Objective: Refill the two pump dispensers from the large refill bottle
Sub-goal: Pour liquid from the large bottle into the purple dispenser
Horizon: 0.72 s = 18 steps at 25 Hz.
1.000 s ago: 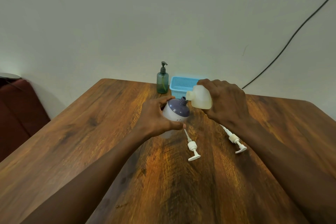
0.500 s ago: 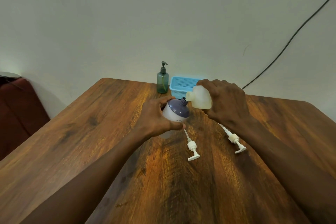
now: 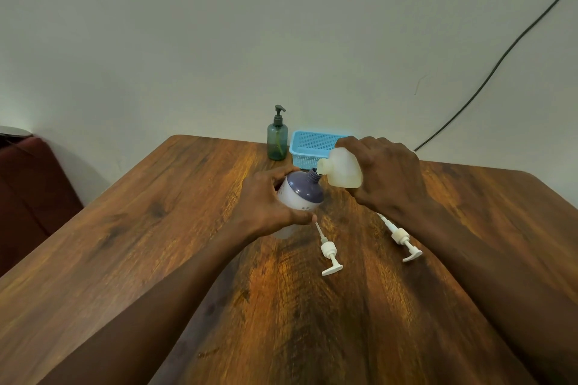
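Observation:
My left hand [image 3: 266, 206] grips a white bottle with a purple shoulder [image 3: 298, 194], tilted so its open neck points up and right. My right hand [image 3: 387, 178] holds a cream translucent bottle [image 3: 342, 170] tipped on its side, its mouth touching the purple bottle's neck. Two white pump heads lie on the table: one [image 3: 328, 251] just below the purple bottle, the other [image 3: 402, 237] partly under my right wrist. Both bottles have their pumps off.
A green pump dispenser [image 3: 277, 141] stands at the wooden table's [image 3: 156, 228] far edge, with a blue plastic basket [image 3: 309, 147] beside it. A black cable [image 3: 488, 78] runs down the wall at the right. A dark red seat [image 3: 28, 184] is at the left.
Almost nothing moved. Both hands keep the two bottles mouth to mouth in the same place; the view shifted very slightly.

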Tool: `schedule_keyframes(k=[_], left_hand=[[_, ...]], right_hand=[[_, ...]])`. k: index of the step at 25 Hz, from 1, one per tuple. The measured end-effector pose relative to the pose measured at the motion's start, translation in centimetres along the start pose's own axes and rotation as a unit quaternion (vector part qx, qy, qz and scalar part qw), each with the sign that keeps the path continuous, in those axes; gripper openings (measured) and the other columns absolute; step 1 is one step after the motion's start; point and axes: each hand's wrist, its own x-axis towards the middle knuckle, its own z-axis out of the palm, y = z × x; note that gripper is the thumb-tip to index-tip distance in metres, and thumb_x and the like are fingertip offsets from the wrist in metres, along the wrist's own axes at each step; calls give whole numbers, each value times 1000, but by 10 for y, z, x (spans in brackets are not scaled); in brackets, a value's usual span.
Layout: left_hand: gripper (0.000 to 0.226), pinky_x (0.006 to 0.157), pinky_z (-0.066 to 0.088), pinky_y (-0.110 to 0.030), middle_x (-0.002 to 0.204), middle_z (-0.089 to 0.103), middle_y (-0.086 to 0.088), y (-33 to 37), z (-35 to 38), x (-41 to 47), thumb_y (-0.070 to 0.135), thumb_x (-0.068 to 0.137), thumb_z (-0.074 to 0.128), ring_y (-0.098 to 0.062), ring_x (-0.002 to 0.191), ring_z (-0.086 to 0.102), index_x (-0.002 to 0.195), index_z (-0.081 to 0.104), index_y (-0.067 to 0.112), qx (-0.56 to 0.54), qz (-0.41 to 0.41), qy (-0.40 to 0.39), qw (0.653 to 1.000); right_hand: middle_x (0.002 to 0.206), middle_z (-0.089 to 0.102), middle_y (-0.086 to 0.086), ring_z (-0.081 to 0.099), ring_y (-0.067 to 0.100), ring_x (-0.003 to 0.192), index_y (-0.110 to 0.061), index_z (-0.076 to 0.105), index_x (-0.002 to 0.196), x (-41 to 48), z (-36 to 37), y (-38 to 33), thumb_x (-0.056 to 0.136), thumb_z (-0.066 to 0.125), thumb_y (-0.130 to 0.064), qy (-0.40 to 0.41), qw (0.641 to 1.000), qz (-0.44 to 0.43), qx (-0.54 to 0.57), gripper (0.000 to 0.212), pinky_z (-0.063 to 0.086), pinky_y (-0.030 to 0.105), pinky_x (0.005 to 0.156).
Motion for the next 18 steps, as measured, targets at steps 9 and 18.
schedule_keyframes(k=[9,18], left_hand=[[77,77,47,-3,104,59,34,1,4,1,37,54,98,20,95,58,122,61,38,-2,4,15,1000],[75,76,45,-1,104,56,37,1,2,-2,31,57,98,22,95,57,121,59,37,-10,-2,10,1000]], right_hand=[[105,74,9,68,26,78,-21,59,131,0,-1,3,64,92,-41,-6,1000,2,-3,78,55,35,67],[105,74,10,68,27,77,-21,60,130,1,-1,-1,63,93,-39,-4,1000,-1,4,76,55,35,68]])
